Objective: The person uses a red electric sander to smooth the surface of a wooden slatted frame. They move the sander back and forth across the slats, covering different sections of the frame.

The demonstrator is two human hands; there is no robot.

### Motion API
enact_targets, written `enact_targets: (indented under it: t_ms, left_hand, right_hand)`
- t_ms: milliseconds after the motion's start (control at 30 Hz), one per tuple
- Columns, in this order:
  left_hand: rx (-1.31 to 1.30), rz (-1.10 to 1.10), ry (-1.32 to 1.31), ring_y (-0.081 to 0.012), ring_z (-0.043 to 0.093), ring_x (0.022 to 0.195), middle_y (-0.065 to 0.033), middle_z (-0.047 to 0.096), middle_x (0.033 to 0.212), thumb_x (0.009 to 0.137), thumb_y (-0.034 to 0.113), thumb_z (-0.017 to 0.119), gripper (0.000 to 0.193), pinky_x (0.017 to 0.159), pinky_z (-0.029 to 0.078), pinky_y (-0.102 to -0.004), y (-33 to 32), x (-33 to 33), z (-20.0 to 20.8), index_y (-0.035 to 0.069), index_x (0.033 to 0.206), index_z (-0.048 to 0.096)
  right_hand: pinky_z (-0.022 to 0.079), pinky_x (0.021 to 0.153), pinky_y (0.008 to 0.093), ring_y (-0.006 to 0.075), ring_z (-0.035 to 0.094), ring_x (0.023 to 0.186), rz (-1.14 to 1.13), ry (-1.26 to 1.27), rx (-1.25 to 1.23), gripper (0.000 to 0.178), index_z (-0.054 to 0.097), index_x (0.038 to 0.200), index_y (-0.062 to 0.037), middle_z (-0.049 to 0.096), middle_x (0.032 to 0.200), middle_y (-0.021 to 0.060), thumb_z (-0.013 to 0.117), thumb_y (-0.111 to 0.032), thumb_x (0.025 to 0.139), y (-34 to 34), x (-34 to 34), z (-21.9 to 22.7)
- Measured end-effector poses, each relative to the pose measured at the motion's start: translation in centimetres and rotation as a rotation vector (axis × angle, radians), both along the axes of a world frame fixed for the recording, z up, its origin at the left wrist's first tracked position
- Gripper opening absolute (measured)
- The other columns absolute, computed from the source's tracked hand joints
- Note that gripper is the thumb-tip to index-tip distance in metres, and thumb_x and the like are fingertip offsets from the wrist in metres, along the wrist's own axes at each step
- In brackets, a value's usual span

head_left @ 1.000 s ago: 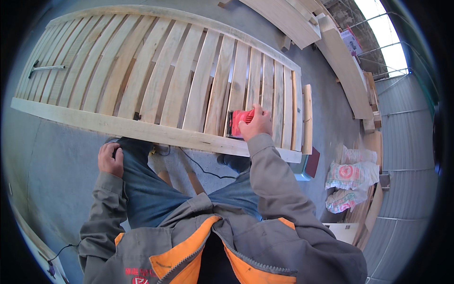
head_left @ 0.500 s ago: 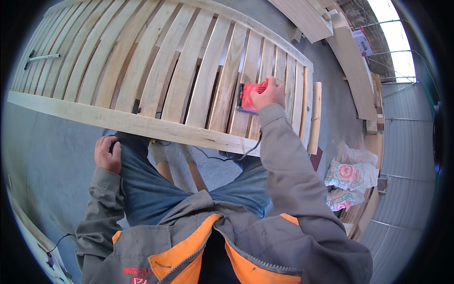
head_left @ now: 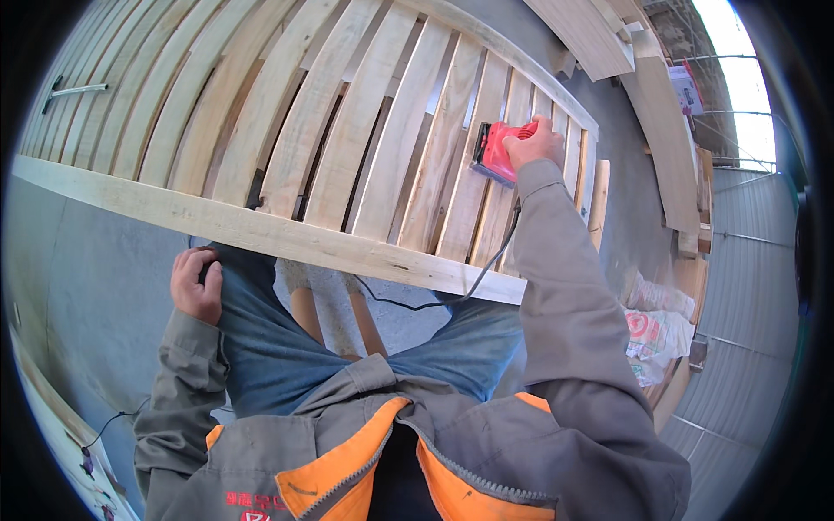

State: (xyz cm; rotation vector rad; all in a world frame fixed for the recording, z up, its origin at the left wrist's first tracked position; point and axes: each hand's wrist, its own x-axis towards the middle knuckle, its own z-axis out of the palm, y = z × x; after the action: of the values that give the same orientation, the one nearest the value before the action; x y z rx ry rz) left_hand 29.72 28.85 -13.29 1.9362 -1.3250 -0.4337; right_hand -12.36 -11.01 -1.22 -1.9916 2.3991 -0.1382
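A slatted wooden frame (head_left: 261, 228) of pale boards lies in front of me, its long near rail just past my knees. My right hand (head_left: 536, 144) is wrapped around a red electric sander (head_left: 498, 151), whose base sits on the slats toward the right end. The sander's black cord (head_left: 495, 260) runs from it over the near rail and down by my legs. On my left knee rests my left hand (head_left: 197, 285), holding nothing, with its thumb apart from the bent fingers.
A T-shaped metal tool (head_left: 80, 89) lies on the slats at the far left. To the right are stacked wooden boards (head_left: 656, 130) and white sacks (head_left: 658, 336) on the floor. A corrugated wall (head_left: 747, 278) stands beyond them. Wooden legs (head_left: 369, 324) show between my knees.
My right hand has slid the sander to the right and slightly away across the slats, with the cord trailing. My left hand stays on the knee. The view has shifted a little.
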Motion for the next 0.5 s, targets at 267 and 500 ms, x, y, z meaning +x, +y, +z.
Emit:
enact_targets:
  t_ms: [267,500]
  left_hand:
    - [0.036,-0.031,0.012,-0.0369,0.066,0.102,-0.0188,0.072,0.108,0.088,0.005,0.067,0.015,0.093,0.053,-0.0426,-1.0,-0.2,1.2,-0.003,0.101,0.070]
    - [0.036,-0.028,0.039,-0.0378,0.065,0.102,-0.0199,0.071,0.108,0.088,0.004,0.066,0.015,0.093,0.052,-0.0430,-1.3,-0.4,1.3,-0.003,0.101,0.069]
  right_hand:
    - [0.053,0.109,0.0460,0.0397,0.061,0.130,0.018,-0.004,-0.031,0.069,0.056,0.146,-0.0207,0.056,0.142,0.0213,0.079,-0.038,0.083,-4.7,2.2,0.4]
    - [0.052,0.110,0.0435,0.0381,0.062,0.130,0.012,-0.011,-0.020,0.073,0.056,0.147,-0.0196,0.057,0.142,0.0201,0.078,-0.035,0.080,-9.0,2.6,0.3]
